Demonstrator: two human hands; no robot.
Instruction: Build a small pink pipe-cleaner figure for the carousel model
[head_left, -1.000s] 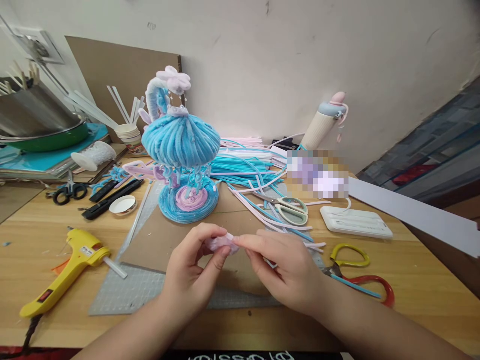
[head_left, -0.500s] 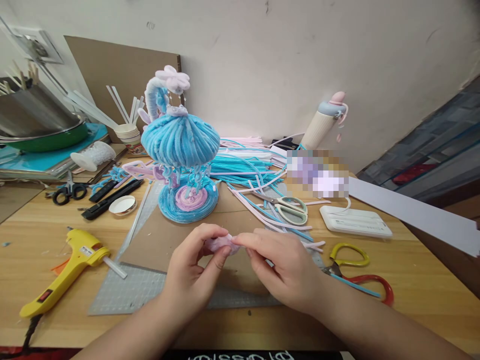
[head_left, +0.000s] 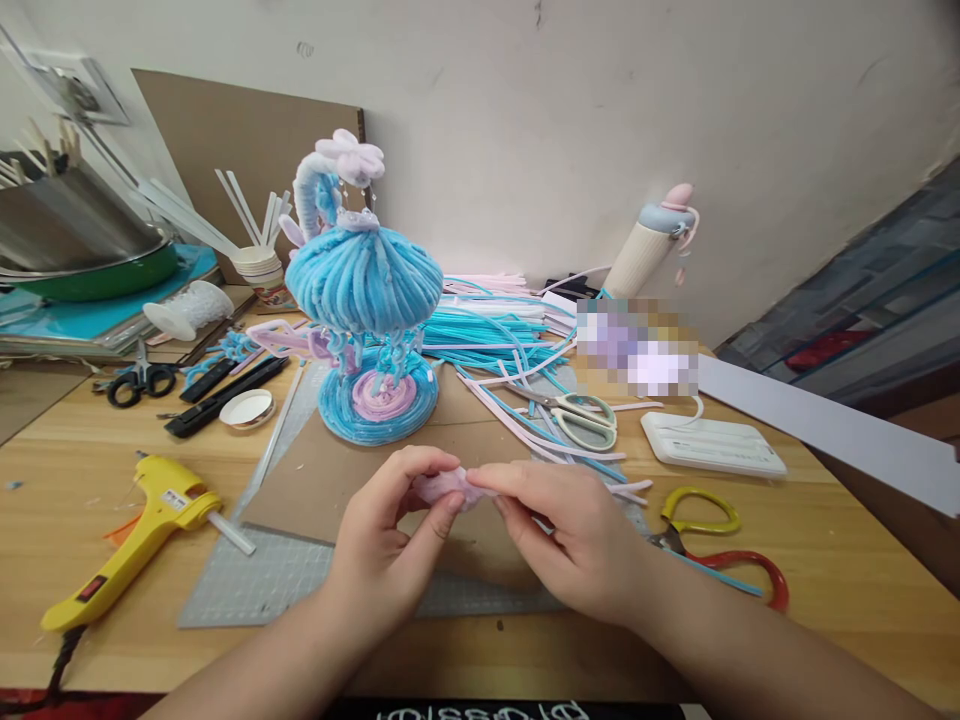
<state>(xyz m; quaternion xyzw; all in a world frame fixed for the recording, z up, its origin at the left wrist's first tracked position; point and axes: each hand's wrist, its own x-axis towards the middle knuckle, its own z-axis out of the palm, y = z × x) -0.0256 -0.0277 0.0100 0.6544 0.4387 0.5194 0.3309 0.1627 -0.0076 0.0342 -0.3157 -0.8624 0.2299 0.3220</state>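
Note:
My left hand (head_left: 394, 535) pinches a small pale pink bundle of fuzzy pipe cleaner (head_left: 442, 487) between thumb and index finger. From the other side, the index finger and thumb of my right hand (head_left: 574, 530) close on its end. The bundle is partly covered by my fingers, so its full shape is hidden. Both hands are above a sheet of cardboard (head_left: 322, 485). Just behind them stands a blue pipe-cleaner craft piece (head_left: 367, 275) with a domed top, a pink flower and a round coiled base.
A yellow glue gun (head_left: 139, 540) lies at left, near black scissors (head_left: 141, 378) and a black utility knife (head_left: 225, 397). Loose pipe cleaners (head_left: 487, 335) spread behind. To the right are pale-handled scissors (head_left: 585, 420), red-and-yellow-handled cutters (head_left: 701, 510), a white power strip (head_left: 712, 445) and a bottle (head_left: 641, 250).
My right index finger has shifted slightly on the pink bundle, and a little more of its end shows between finger and thumb. The left hand keeps its pinch.

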